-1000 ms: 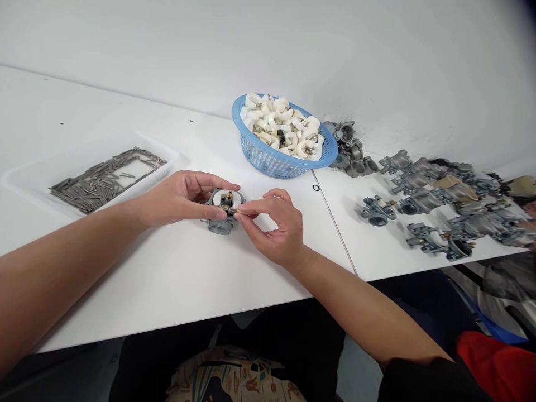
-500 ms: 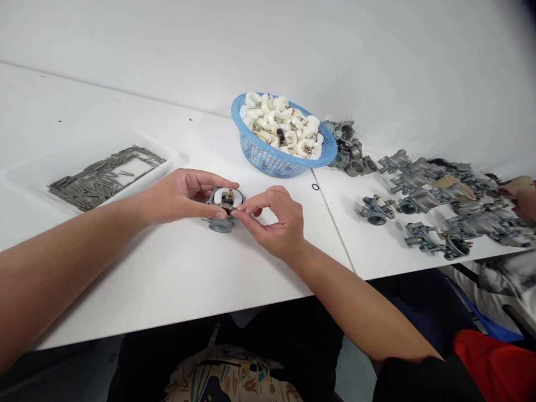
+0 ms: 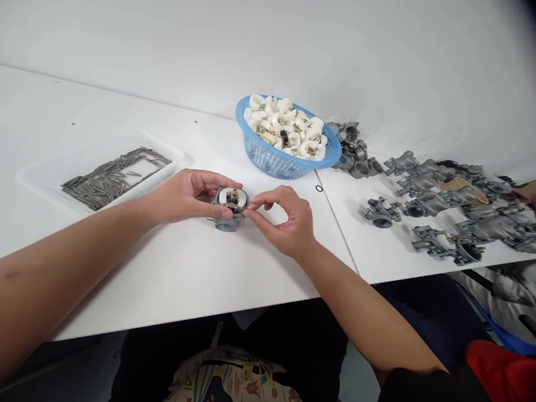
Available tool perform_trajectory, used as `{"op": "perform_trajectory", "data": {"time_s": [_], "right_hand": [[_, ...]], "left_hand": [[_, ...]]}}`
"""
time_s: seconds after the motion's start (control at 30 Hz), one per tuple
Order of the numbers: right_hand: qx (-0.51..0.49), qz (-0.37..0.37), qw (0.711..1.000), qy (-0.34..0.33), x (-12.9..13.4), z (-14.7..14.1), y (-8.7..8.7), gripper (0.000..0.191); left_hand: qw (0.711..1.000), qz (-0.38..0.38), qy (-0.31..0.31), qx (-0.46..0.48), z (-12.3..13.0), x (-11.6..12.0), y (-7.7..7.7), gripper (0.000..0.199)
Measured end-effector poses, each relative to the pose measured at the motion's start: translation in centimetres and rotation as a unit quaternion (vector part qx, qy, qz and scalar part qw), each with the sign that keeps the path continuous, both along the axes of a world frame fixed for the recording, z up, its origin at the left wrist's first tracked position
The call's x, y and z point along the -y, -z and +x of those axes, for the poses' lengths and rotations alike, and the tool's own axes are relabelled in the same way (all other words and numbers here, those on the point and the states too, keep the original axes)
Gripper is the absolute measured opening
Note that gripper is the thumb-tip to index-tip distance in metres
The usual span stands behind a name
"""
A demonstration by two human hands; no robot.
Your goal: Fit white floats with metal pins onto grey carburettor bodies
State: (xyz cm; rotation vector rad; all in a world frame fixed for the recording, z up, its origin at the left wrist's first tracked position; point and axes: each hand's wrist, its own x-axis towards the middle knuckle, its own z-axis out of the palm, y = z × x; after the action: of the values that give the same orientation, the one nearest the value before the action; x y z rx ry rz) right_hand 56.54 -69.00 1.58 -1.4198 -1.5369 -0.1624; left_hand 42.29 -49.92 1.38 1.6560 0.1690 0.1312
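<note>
A grey metal carburetor (image 3: 226, 224) rests on the table in front of me, its bowl side up. Inside it sit a white float (image 3: 226, 196) and a brass piece. My left hand (image 3: 188, 195) grips the carburetor from the left, the thumb lying along its near side. At the right side of the float, thumb and forefinger of my right hand (image 3: 288, 218) pinch together on a thin metal pin (image 3: 242, 209), which lies level against the float's hinge. How far the pin sits in the hinge is too small to tell.
A translucent tray (image 3: 31, 177) of loose metal pins stands at left. Behind the carburetor is a blue basket (image 3: 268, 162) heaped with white floats. More carburetors (image 3: 427, 201) crowd the right, where another person's hand (image 3: 528, 195) shows. A black O-ring (image 3: 319, 188) lies nearby.
My right fingertips have drawn slightly away from the float, and more of the pin shows. The whole view has shifted a little; my left hand keeps its grip.
</note>
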Motion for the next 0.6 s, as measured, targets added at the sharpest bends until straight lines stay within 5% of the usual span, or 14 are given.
{"op": "perform_trajectory", "data": {"time_s": [0.6], "right_hand": [[0.094,-0.03,0.995,0.009,0.04,-0.72,0.03,0.019]], "left_hand": [[0.999,0.033,-0.005,-0.002,-0.15,-0.04,-0.36,0.06]]}}
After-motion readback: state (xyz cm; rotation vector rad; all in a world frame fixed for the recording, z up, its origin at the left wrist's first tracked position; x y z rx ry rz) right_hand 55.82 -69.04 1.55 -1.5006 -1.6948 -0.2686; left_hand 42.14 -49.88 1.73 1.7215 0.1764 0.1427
